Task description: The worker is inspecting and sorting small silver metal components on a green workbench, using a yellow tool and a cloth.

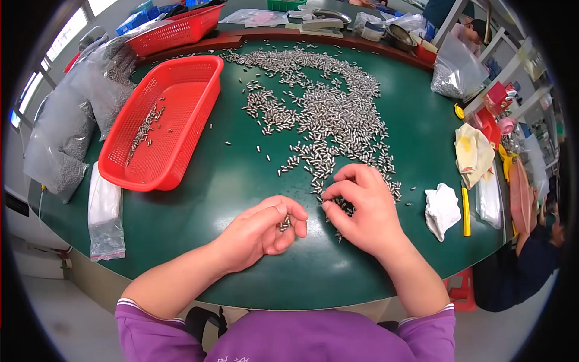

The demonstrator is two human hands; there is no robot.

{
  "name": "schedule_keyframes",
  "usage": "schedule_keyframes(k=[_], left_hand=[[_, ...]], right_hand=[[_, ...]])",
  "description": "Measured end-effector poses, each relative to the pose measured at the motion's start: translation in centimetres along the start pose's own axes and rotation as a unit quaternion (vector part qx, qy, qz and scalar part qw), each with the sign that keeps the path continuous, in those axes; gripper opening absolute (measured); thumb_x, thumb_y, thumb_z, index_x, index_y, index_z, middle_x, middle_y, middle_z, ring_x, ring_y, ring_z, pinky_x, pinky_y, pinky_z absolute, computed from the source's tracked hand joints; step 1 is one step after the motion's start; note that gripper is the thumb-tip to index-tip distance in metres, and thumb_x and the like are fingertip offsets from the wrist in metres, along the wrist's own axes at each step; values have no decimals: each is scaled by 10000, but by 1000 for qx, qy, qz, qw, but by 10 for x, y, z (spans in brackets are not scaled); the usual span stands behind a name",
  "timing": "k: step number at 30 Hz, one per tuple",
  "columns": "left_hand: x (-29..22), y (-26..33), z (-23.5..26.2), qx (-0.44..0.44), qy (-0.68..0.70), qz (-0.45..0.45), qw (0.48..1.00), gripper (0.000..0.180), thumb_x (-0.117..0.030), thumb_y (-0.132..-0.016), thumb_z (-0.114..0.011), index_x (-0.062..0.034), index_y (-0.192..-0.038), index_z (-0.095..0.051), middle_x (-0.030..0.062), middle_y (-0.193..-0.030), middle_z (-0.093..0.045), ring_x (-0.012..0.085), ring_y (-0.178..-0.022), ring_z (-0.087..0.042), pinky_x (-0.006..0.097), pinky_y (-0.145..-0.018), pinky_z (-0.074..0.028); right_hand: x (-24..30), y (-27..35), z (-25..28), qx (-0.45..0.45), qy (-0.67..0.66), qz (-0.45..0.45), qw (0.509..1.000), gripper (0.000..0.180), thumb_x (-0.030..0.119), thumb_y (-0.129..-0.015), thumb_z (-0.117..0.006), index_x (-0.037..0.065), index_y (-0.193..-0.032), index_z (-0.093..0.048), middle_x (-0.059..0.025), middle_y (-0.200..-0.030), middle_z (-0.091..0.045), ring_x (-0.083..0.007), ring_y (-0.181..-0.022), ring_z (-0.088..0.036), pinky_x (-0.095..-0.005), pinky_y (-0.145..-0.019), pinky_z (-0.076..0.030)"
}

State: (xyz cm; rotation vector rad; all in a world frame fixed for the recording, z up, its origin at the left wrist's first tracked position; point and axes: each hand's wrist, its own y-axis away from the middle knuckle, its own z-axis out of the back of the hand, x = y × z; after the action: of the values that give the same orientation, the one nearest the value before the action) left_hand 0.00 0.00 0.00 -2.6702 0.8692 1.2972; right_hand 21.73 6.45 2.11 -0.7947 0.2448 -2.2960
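A wide heap of small silvery metal pieces (338, 111), short and roughly bullet-shaped, spreads over the green tabletop. My left hand (256, 232) is just left of the heap's near end, its fingers curled round several of these metal pieces (284, 224). At the near end of the heap, my right hand (368, 211) arches over the pieces with its thumb and fingers apart. Some pieces show below its palm; whether its fingertips pinch one is hard to make out. A red perforated basket (208, 102) at the left has a few pieces scattered inside.
Bags of metal pieces (66, 133) line the left edge, with clear plastic bags (105, 211) nearby. Another filled bag (455, 69) stands at the far right. A white cloth (442, 211), a yellow stick (465, 211) and stained gloves (473, 154) lie at right. A raised rim bounds the table's far side.
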Motion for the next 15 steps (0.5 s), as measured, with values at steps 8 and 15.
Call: schedule_keyframes(k=[8, 15], left_hand=[[1, 0, -2, -12, 13, 0, 1000, 285, -251, -1014, -364, -29, -1112, -512, 96, -963, -558, 114, -674, -424, 239, -575, -351], [2, -1, -1, -11, 9, -3, 1000, 282, -259, -1015, -376, -33, -1107, -518, 88, -951, -559, 111, -672, -426, 236, -577, -353]], right_hand=[[4, 1, -8, 10, 17, 21, 1000, 149, 73, -700, -713, 83, -834, -650, -55, -950, -556, -258, -913, -537, -371, -782, -456], [4, 2, -12, 19, 14, 10, 1000, 114, 89, -716, -700, 71, -809, -637, -58, -972, -547, -265, -982, -529, -394, -835, -434]])
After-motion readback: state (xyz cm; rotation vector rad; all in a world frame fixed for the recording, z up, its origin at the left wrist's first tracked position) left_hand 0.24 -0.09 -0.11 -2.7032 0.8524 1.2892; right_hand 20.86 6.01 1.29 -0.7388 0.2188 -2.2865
